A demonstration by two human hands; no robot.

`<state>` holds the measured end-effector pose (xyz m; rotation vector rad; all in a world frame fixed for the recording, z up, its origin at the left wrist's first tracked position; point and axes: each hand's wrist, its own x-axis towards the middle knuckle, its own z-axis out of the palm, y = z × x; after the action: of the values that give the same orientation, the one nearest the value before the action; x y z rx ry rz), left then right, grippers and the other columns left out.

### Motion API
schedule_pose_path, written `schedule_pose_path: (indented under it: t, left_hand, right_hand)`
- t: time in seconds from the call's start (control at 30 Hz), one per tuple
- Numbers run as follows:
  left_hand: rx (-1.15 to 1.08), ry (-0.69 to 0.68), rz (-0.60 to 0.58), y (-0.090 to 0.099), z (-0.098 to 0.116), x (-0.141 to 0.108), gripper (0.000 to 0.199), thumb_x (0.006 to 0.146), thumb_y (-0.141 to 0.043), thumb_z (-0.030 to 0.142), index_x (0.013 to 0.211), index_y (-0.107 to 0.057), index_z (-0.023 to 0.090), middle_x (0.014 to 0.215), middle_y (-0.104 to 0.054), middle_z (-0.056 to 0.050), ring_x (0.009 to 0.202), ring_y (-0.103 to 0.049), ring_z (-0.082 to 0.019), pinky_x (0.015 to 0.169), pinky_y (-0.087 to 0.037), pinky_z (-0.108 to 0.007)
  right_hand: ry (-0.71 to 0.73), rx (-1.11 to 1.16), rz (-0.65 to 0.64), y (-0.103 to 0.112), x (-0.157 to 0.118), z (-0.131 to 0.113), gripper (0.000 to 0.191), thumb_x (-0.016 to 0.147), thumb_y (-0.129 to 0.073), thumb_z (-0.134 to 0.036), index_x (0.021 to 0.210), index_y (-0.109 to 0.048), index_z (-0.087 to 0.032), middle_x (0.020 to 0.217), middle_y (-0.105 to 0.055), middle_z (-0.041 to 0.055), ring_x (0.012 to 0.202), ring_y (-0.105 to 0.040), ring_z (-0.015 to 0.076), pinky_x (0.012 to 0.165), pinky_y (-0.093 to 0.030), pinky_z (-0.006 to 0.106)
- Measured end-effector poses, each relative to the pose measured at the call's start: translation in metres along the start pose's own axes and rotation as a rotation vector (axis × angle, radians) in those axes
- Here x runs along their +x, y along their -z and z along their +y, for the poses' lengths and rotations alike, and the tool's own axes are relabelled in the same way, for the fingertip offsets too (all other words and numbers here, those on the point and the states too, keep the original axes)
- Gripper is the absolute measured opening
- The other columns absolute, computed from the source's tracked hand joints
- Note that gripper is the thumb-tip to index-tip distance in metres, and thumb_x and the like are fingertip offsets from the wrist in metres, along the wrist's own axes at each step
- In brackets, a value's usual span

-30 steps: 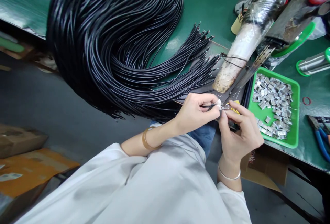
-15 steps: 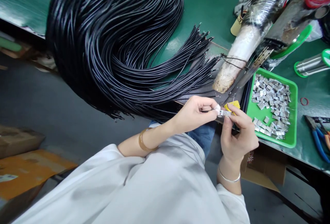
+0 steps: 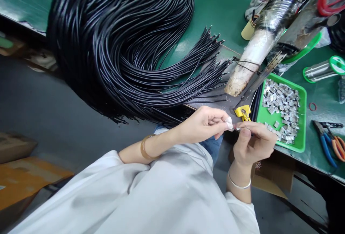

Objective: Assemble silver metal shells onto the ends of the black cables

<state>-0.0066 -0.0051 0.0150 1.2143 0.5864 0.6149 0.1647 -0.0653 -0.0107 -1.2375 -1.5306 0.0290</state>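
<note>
My left hand (image 3: pixel 211 123) is closed in a pinch, with a white cover on a fingertip. Between it and my right hand (image 3: pixel 254 141) a small metal connector (image 3: pixel 238 128) shows as a thin silver sliver. Both sets of fingertips close on its ends, and most of it is hidden by them. Just beyond the fingers stands a yellow clip-like piece (image 3: pixel 243 112) at the table edge. A thick bundle of black cables (image 3: pixel 107 58) lies to the left, its stripped ends fanned out near my left hand.
Right of my hands, a green tray (image 3: pixel 302 119) holds many small metal connector shells (image 3: pixel 288 115). Farther right are blue-handled pliers (image 3: pixel 325 144), a solder spool (image 3: pixel 320 70) and a red ring (image 3: pixel 312 106). A white-wrapped pipe (image 3: pixel 248 59) slants down over the green table (image 3: pixel 210 0).
My right hand has moved slightly right and turned, and the connector now shows only edge-on. My left hand stays nearly in place. More of the yellow piece is visible.
</note>
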Motion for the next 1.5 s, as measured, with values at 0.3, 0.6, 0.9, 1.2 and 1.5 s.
schedule_pose_path:
  t: [0.3, 0.6, 0.9, 1.2, 1.5]
  left_hand:
    - [0.144, -0.169, 0.154, -0.007, -0.014, -0.004, 0.023, 0.09, -0.067, 0.032, 0.084, -0.074, 0.011, 0.058, -0.053, 0.002, 0.053, -0.037, -0.006, 0.049, -0.029, -0.021]
    - [-0.113, 0.013, 0.188, 0.002, -0.01, 0.014, 0.022, 0.078, -0.075, 0.032, 0.074, -0.066, 0.012, 0.056, -0.043, 0.006, 0.051, -0.032, -0.005, 0.047, -0.024, -0.019]
    - [-0.05, -0.066, 0.261, -0.002, -0.014, 0.022, 0.014, 0.081, -0.066, 0.023, 0.074, -0.064, 0.012, 0.058, -0.043, 0.006, 0.052, -0.032, -0.004, 0.049, -0.026, -0.019]
    - [-0.071, -0.067, 0.274, -0.001, -0.014, 0.024, 0.014, 0.08, -0.073, 0.022, 0.076, -0.065, 0.012, 0.058, -0.04, 0.007, 0.052, -0.03, -0.004, 0.048, -0.023, -0.019]
    - [-0.093, -0.042, 0.237, 0.001, -0.007, 0.026, 0.014, 0.08, -0.07, 0.022, 0.074, -0.063, 0.012, 0.054, -0.04, 0.008, 0.05, -0.029, -0.003, 0.048, -0.024, -0.018]
  right_hand:
    - [-0.296, -0.064, 0.123, 0.004, 0.004, -0.009, 0.009, 0.089, -0.072, -0.025, 0.092, -0.065, -0.019, 0.072, -0.067, -0.0049, 0.047, -0.059, 0.0073, 0.043, -0.046, 0.019]
    - [-0.143, -0.047, 0.161, -0.004, 0.001, -0.012, 0.016, 0.09, -0.068, -0.013, 0.103, -0.063, -0.02, 0.095, -0.077, 0.0018, 0.08, -0.079, 0.0194, 0.073, -0.069, 0.036]
    - [-0.024, -0.189, -0.021, -0.011, -0.003, -0.005, 0.018, 0.085, -0.072, -0.01, 0.096, -0.064, -0.021, 0.111, -0.079, 0.0054, 0.102, -0.078, 0.0201, 0.084, -0.066, 0.032]
    - [-0.062, -0.163, 0.011, -0.015, 0.005, -0.007, 0.02, 0.082, -0.075, -0.008, 0.096, -0.068, -0.021, 0.11, -0.079, 0.0049, 0.1, -0.078, 0.0208, 0.08, -0.067, 0.031]
    - [-0.035, -0.202, -0.022, -0.01, 0.009, -0.02, 0.023, 0.078, -0.075, -0.003, 0.091, -0.066, -0.021, 0.116, -0.078, 0.0059, 0.091, -0.079, 0.0174, 0.082, -0.066, 0.028]
